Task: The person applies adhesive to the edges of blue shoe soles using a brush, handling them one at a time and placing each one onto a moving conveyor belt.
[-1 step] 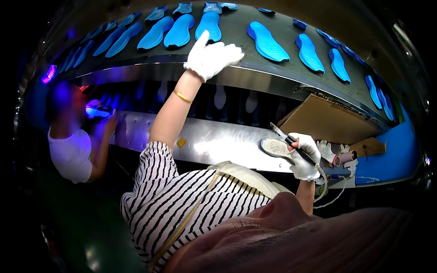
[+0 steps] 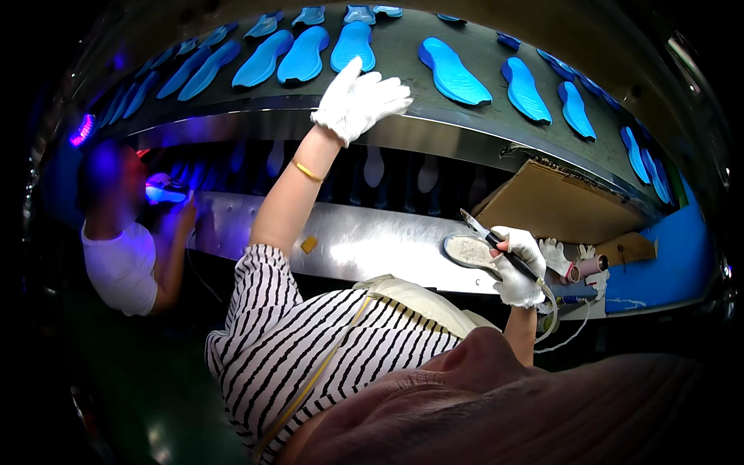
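My left hand (image 2: 359,102), in a white glove, reaches over the metal edge of the belt with its fingers apart. Its thumb tip overlaps the near end of a blue shoe sole (image 2: 354,48); whether they touch I cannot tell. Nothing is in that hand. My right hand (image 2: 521,267), gloved with bare fingertips showing, grips a black-handled brush (image 2: 487,233), its tip pointing up and left. A pale hose (image 2: 552,306) runs from the handle's lower end. Beside this hand, on the metal bench, lies a shoe part with a pale grey face (image 2: 470,249).
Several blue soles lie along the dark belt (image 2: 395,74). A cardboard sheet (image 2: 546,203) leans at the right, above thread spools (image 2: 593,266) and spare gloves (image 2: 555,254). A small yellow piece (image 2: 309,245) sits on the metal bench (image 2: 372,240). A co-worker (image 2: 124,256) works at the left.
My left hand has dropped back slightly toward me and to the left. The blue soles have shifted a little to the left. My right hand stays in place.
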### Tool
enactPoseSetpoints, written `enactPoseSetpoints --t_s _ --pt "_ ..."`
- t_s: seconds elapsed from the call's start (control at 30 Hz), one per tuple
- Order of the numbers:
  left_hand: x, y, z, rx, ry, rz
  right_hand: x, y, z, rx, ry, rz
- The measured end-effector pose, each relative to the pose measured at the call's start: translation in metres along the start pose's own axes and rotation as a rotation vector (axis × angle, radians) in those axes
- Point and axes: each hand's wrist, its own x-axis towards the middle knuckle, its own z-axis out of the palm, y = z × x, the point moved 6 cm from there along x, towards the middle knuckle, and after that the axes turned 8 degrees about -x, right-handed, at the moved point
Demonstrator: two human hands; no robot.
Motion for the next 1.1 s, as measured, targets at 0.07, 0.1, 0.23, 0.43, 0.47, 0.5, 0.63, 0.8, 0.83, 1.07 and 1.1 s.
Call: enactPoseSetpoints --t_s 0.07,0.1,0.23,0.43,0.47,0.5,0.63,0.8,0.83,1.07,1.1 --pt "-0.001 0.029 -0.02 0.375 0.01 0.209 0.003 -0.002 0.003 -0.025 -0.021 -0.017" --pt "0.0 0.044 -0.023 0.541 0.001 0.316 0.003 -0.001 0.005 0.012 -0.021 0.014" --pt "-0.003 0.091 0.032 1.918 0.084 0.95 0.009 0.0 0.018 0.102 -0.044 0.064" --pt "0.078 0.132 -0.011 2.534 0.416 0.42 0.01 -0.005 0.026 0.027 -0.051 0.05" --pt "0.083 0.13 -0.008 2.516 0.491 0.295 0.007 -0.003 0.022 0.003 -0.046 0.044" --pt "0.089 0.127 -0.01 2.51 0.478 0.239 0.004 -0.001 0.017 -0.025 -0.032 0.044" --pt "0.111 0.135 -0.029 2.525 0.473 0.14 -0.017 0.017 0.007 0.035 0.064 0.192" --pt "0.122 0.125 -0.018 2.567 0.456 0.026 -0.031 0.024 -0.002 0.137 0.105 0.209" --pt "0.122 0.12 -0.015 2.545 0.442 0.051 -0.033 0.024 -0.004 0.107 0.096 0.215" --pt "0.091 0.078 0.034 2.423 0.308 -0.056 -0.035 0.028 -0.017 0.12 0.115 0.237" --pt "0.077 0.089 0.032 2.494 0.277 0.039 -0.037 0.029 -0.019 0.117 0.118 0.232"
